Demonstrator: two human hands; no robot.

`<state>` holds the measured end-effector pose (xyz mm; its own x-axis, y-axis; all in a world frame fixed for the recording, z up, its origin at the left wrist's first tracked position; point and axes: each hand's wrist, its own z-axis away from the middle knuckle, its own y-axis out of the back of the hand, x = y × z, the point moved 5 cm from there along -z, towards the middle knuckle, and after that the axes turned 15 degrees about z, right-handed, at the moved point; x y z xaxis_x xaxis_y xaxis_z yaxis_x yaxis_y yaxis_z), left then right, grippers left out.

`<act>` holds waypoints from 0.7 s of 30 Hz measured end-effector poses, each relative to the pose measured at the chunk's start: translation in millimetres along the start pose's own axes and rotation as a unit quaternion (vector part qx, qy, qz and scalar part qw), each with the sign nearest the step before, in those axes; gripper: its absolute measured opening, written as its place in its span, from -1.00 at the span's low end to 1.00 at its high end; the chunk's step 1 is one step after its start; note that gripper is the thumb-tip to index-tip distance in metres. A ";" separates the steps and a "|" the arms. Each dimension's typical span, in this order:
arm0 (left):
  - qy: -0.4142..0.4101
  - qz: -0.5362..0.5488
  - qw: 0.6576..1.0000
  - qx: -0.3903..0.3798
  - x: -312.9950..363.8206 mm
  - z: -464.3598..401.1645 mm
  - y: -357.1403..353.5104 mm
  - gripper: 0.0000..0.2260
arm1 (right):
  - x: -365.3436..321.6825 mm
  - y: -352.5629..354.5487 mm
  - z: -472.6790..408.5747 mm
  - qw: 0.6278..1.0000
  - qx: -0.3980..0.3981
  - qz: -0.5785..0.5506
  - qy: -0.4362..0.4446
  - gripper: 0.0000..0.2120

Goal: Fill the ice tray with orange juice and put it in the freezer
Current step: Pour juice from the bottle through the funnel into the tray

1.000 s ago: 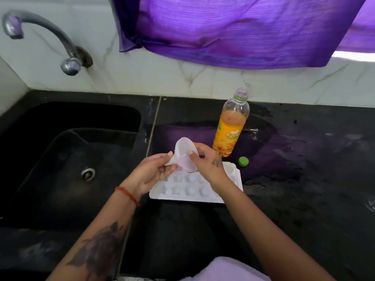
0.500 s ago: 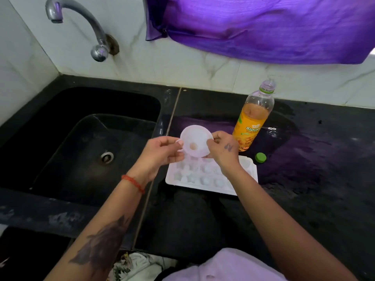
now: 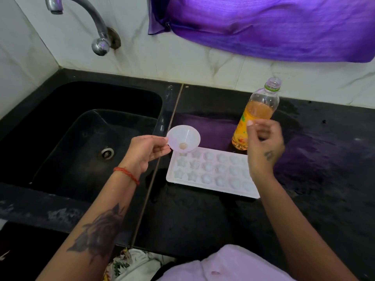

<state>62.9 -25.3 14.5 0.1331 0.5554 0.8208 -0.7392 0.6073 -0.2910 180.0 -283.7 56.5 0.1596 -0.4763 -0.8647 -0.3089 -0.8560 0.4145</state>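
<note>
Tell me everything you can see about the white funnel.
The funnel is small, of pale translucent plastic, a round cone narrowing to a short spout. It is tilted, its wide mouth facing the camera. The left hand holds its rim between thumb and fingers, above the ice tray's left far corner. It looks empty; no juice is in it.

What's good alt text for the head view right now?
A person's left hand holds a small white funnel over the far left corner of an empty white ice tray on a black counter, while the right hand reaches toward an uncapped orange juice bottle. A black sink lies to the left.
</note>
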 end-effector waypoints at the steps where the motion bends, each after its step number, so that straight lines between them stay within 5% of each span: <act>1: 0.000 -0.002 1.000 0.001 -0.9 -0.6 0.3 -0.98 | 4.0 7.1 -3.1 0.999 0.049 0.015 0.004 -0.78; 4: 0.001 -0.016 1.000 0.008 -3.8 -1.5 0.6 -0.96 | 16.8 9.5 -16.4 0.996 0.084 0.031 -0.009 -0.43; 10: 0.014 -0.031 0.999 0.000 -8.5 -0.4 0.2 -0.97 | 25.2 -24.4 -51.2 0.994 -0.093 0.050 0.024 0.10; 21: 0.032 0.055 0.998 -0.003 -9.0 -2.7 6.9 -0.95 | 1.1 -39.2 -62.3 0.968 -0.154 0.115 0.162 -0.26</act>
<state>58.4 -24.5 3.8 0.0940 0.6542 0.7504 -0.7477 0.5441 -0.3807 250.7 -263.2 57.1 0.4216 -0.6567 -0.6254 -0.0857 -0.7154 0.6934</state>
